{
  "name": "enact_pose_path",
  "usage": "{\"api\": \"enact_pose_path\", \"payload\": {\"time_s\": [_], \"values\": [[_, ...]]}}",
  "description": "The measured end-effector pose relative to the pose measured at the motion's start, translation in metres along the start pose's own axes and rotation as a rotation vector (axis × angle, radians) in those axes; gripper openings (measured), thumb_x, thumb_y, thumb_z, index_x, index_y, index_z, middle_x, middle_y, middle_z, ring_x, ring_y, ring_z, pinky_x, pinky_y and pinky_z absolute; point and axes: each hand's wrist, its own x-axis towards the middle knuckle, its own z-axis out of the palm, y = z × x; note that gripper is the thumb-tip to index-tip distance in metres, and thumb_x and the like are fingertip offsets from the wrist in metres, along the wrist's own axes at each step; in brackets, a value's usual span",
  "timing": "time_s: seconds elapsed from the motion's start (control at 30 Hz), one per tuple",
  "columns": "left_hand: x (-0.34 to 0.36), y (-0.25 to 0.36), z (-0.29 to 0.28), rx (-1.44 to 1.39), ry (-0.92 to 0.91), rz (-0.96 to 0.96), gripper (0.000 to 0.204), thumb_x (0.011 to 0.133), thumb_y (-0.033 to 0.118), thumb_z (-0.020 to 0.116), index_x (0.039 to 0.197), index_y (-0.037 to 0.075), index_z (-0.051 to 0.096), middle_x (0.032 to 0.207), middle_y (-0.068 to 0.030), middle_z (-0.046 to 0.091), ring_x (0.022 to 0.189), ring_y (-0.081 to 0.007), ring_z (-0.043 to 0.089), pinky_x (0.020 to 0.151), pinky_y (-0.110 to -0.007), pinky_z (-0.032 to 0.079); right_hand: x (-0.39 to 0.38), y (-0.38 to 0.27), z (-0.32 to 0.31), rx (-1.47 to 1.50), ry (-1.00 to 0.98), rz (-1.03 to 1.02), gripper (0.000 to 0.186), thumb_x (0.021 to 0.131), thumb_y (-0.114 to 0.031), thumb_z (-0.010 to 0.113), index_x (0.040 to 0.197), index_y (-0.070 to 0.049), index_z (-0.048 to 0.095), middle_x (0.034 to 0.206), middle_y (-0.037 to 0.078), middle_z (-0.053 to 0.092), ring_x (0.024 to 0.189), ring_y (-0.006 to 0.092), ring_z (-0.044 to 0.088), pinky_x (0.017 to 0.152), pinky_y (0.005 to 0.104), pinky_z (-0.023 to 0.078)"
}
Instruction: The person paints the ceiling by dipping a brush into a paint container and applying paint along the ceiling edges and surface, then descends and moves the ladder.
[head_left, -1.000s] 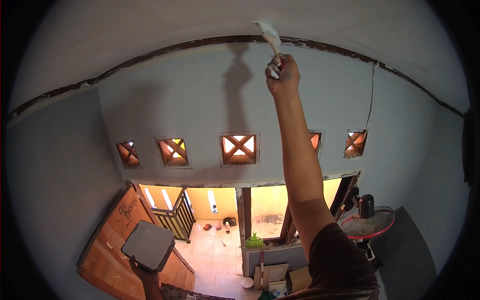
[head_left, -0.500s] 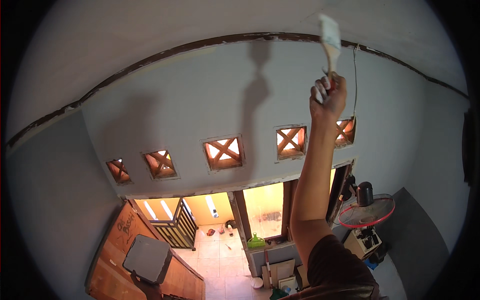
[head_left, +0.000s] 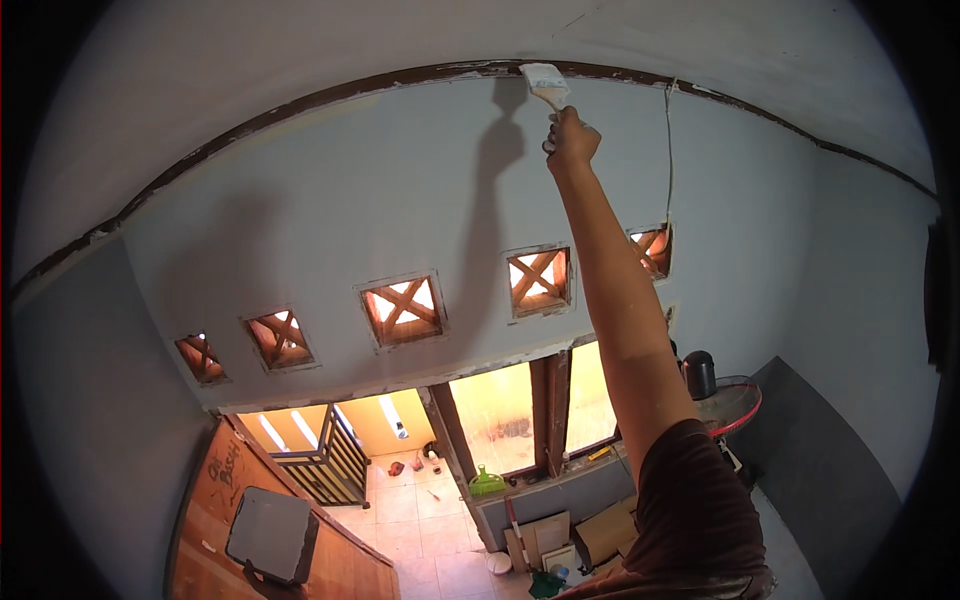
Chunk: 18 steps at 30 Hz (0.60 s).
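- Right hand (head_left: pixel 573 140), upper center: closed around paintbrush (head_left: pixel 547 88); guide lightly along dark trim (head_left: pixel 400 78).
- Left hand (head_left: pixel 268 586), lower left: hold container (head_left: pixel 268 530) level; cannot tell grip.

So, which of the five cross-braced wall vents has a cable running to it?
The rightmost vent: it alone is reached by the cable hanging from the dark ceiling trim.

Across from me, the pale blue-grey wall (head_left: pixel 330 190) carries a row of five square vents (head_left: pixel 402 308), each crossed with wood. Below, warm yellow light glows through the window (head_left: pixel 493 420) and the doorway, where an orange-brown door (head_left: pixel 195 540) stands open. Beyond it lie pale floor tiles (head_left: pixel 420 540) and a slatted gate (head_left: pixel 335 465); a red-rimmed fan (head_left: pixel 735 405) stands to the right.
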Motion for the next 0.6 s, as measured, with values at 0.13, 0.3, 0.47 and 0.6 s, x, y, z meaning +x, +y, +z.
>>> {"api": "enact_pose_path", "payload": {"time_s": [0.13,0.3,0.47,0.6], "values": [[-0.004,0.012,0.010,-0.276,0.095,-0.332,0.078,0.082,0.043,0.069,0.146,0.002,0.048,0.147,-0.0199,0.050,0.134,-0.0382,0.048,0.111,-0.059,0.040,0.015,-0.020,-0.007,0.014,-0.013,-0.006,0.020,0.089,-0.013,0.060,0.079,0.004,0.060,0.061,0.002,0.049,0.046,0.0100,0.040,0.040,0.0285,0.028],[0.006,0.004,-0.005,-0.248,0.044,-0.297,0.078,0.084,0.049,0.064,0.146,0.003,0.049,0.147,-0.0199,0.051,0.134,-0.0389,0.049,0.110,-0.058,0.041,-0.007,-0.061,-0.004,0.123,-0.173,-0.082,0.019,0.091,-0.013,0.057,0.082,0.004,0.060,0.061,-0.002,0.041,0.046,0.0082,0.032,0.041,0.0261,0.024],[0.012,-0.001,-0.013,-0.210,0.053,-0.271,0.078,0.085,0.050,0.063,0.146,0.003,0.048,0.146,-0.0201,0.052,0.134,-0.0390,0.049,0.110,-0.058,0.041,-0.060,-0.124,-0.025,0.160,-0.226,-0.133,0.021,0.093,-0.015,0.058,0.087,0.005,0.061,0.064,-0.002,0.039,0.049,0.0076,0.032,0.042,0.0246,0.024],[0.029,-0.020,-0.030,-0.268,0.036,-0.260,0.077,0.086,0.051,0.062,0.145,0.003,0.049,0.145,-0.0201,0.053,0.133,-0.0390,0.050,0.109,-0.057,0.042,-0.102,-0.163,-0.034,0.180,-0.206,-0.249,0.019,0.093,-0.011,0.058,0.091,0.007,0.064,0.062,-0.003,0.039,0.048,0.0062,0.032,0.041,0.0241,0.021]]}}
